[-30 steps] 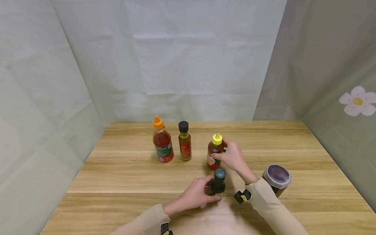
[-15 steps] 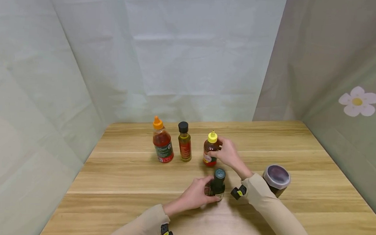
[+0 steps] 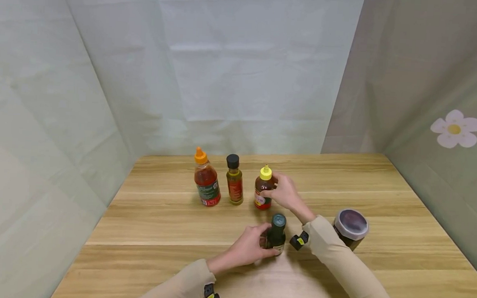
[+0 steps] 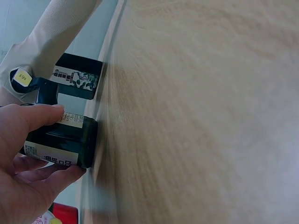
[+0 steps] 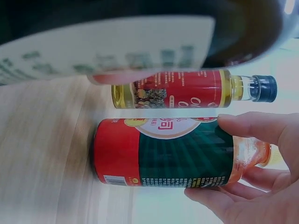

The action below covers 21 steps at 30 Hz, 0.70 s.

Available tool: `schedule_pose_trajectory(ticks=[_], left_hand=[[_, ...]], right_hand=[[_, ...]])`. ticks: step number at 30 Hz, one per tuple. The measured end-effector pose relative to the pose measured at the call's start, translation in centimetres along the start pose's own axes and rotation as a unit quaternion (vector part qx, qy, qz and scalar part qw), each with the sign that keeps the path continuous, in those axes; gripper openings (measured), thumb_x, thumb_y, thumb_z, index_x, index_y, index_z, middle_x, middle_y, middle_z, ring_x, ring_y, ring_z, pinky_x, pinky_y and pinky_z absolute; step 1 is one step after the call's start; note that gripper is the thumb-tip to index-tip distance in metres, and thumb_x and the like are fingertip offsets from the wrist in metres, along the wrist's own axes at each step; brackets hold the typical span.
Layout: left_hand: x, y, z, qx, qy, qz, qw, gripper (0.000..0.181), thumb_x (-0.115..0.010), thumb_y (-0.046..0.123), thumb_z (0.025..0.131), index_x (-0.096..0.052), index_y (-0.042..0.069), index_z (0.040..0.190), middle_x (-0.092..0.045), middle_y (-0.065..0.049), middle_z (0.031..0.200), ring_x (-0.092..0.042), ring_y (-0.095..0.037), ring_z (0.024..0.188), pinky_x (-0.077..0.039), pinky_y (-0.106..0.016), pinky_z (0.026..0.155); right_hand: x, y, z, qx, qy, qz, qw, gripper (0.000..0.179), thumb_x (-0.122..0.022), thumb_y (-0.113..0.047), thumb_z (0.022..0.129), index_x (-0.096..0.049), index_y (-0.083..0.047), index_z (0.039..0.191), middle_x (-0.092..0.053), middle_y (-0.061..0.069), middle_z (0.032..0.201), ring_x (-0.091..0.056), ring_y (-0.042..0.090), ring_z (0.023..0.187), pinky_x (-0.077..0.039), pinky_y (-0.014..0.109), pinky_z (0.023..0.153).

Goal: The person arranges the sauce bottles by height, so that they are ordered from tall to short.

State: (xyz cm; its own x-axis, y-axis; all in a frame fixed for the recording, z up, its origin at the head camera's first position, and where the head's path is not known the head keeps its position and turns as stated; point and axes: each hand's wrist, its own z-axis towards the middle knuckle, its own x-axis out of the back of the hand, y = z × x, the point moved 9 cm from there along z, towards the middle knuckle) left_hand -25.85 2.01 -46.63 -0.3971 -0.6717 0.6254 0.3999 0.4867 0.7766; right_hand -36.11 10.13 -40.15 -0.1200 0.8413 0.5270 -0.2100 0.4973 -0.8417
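Observation:
My right hand grips a squeeze sauce bottle with a yellow nozzle cap, upright on the wood. Its red and green label shows in the right wrist view, thumb and fingers on opposite sides near the shoulder. Nearer the front, my left hand holds a dark glass bottle with a dark green cap. In the left wrist view the thumb and fingers wrap that bottle's body, whose base is at the tabletop. Part of it looms blurred across the top of the right wrist view.
Left of the yellow-capped bottle stands a slim oil bottle with a black cap. Beyond it is a red sauce bottle with an orange tip. A dark jar with a translucent lid stands beside the right forearm. Cloth walls enclose the table.
My right hand has shifted the yellow-capped sauce bottle left and slightly back, closer to the oil bottle. The left hand and its dark bottle have stayed in place.

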Motion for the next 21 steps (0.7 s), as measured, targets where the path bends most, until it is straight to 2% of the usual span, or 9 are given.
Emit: schedule_pose_trajectory(ticks=[14,21], left_hand=[[-0.1,0.1,0.0,-0.004,0.001,-0.001,1.0000,0.054,-0.082,0.023,0.077,-0.058,0.005,0.122,-0.070,-0.015,0.114,-0.070,-0.016,0.098,-0.055,-0.017,0.082],[-0.1,-0.1,0.1,0.003,-0.004,-0.009,0.9999,0.056,-0.082,0.023,0.078,-0.057,0.004,0.124,-0.069,-0.016,0.117,-0.069,-0.019,0.101,-0.055,-0.018,0.082]], right_hand=[[-0.4,0.2,0.8,-0.007,-0.003,-0.008,0.9999,0.055,-0.076,-0.003,0.079,-0.055,0.002,0.130,-0.064,0.020,0.123,-0.061,0.035,0.115,-0.053,0.046,0.095],[-0.6,0.4,1.2,-0.006,-0.011,-0.004,0.9999,0.056,-0.076,-0.004,0.080,-0.053,0.001,0.132,-0.062,0.020,0.125,-0.060,0.036,0.117,-0.052,0.048,0.096]])
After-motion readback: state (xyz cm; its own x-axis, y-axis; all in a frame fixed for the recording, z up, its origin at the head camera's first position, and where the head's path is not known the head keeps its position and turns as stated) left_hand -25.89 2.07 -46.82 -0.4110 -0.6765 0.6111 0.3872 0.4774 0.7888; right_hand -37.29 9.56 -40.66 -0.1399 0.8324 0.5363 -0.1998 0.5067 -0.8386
